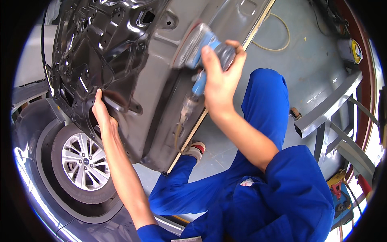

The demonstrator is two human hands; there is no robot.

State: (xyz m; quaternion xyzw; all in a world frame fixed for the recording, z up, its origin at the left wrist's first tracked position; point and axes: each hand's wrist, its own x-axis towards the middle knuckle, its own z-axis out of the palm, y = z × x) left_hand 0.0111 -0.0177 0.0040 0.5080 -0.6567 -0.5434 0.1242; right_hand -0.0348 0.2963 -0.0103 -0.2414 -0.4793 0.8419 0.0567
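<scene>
My right hand (219, 76) grips a blue and dark pneumatic sander (209, 44), slightly blurred, whose pad is over the grey border of a car door panel (159, 88). A coupling and hose (185, 113) hang from the sander along the panel. At the lower left of the panel's dark, ribbed inner part, my left hand (104, 109) holds the metal beside an opening, thumb pointing up; some of its fingers are hidden behind it.
A dark car body with a wheel (86, 161) lies at lower left. My blue-clad knee (264, 92) is right of the panel. A metal stand (328, 109), a bucket (348, 50) and tools (340, 193) are along the right; a coiled hose (278, 44) lies on the grey floor (306, 64).
</scene>
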